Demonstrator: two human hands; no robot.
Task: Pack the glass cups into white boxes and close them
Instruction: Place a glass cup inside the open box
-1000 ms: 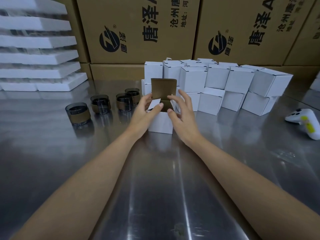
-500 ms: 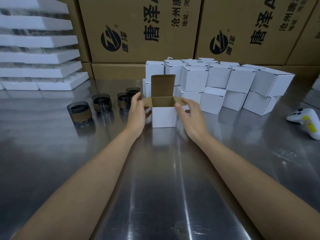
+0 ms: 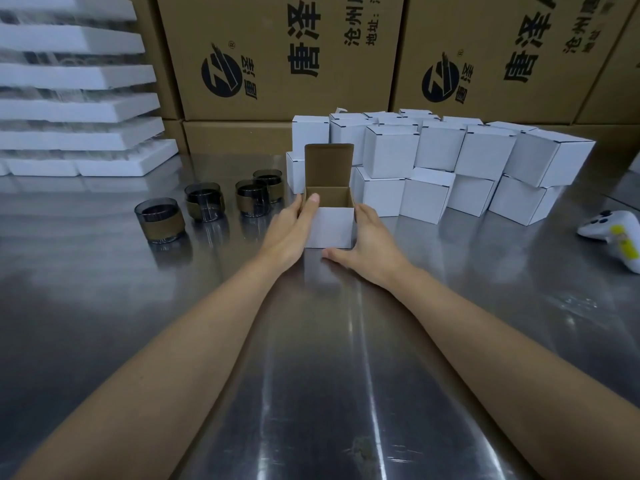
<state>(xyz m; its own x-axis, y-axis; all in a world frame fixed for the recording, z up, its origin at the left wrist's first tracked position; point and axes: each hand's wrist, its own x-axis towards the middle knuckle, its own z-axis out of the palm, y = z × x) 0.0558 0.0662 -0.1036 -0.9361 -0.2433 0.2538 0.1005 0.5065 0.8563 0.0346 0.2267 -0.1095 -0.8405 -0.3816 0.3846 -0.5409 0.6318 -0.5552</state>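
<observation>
Far left, white foam trays are stacked against the wall. On the steel worktop four glass cups with brown bands stand in a loose row, none boxed. The left grip, fingers straight, presses flat on the left side of the open white box, whose lid stands upright, brown inside. The right grip, spread, lies against its right side. Behind, closed white boxes are piled before cartons printed 唐泽 and 沧州. Far right lies a white controller.
</observation>
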